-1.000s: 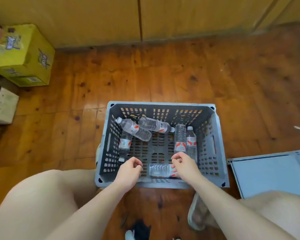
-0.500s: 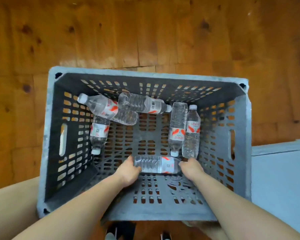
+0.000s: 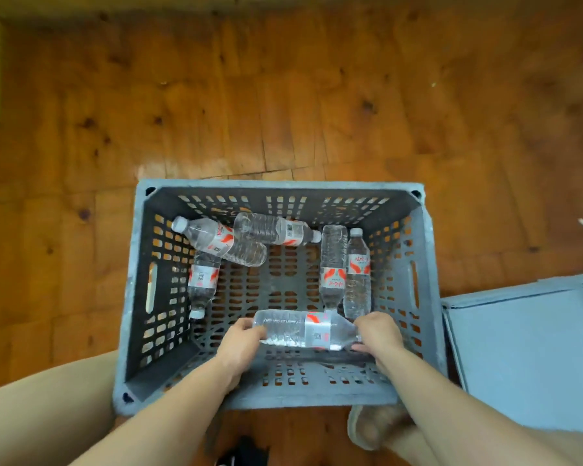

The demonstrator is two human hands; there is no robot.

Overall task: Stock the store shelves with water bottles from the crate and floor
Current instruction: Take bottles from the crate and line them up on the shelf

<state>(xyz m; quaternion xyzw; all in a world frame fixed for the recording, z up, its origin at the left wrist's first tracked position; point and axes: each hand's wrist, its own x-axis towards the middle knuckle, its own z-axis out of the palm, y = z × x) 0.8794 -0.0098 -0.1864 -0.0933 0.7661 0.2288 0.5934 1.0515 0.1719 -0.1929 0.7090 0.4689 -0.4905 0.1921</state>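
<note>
Left hand (image 3: 239, 341) and right hand (image 3: 379, 334) now grip the bottle (image 3: 310, 331) between them by its ends, apparently raised off the crate (image 3: 283, 185) floor; five more bottles (image 3: 332, 264) wait beyond the fingers.

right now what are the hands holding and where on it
A water bottle, lying sideways inside the crate: the left hand grips its base end, the right hand its neck end.

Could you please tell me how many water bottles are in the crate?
6 bottles: two overlapping at back left, one along the back, two side by side at right, one at front held by left hand and right hand.
</note>
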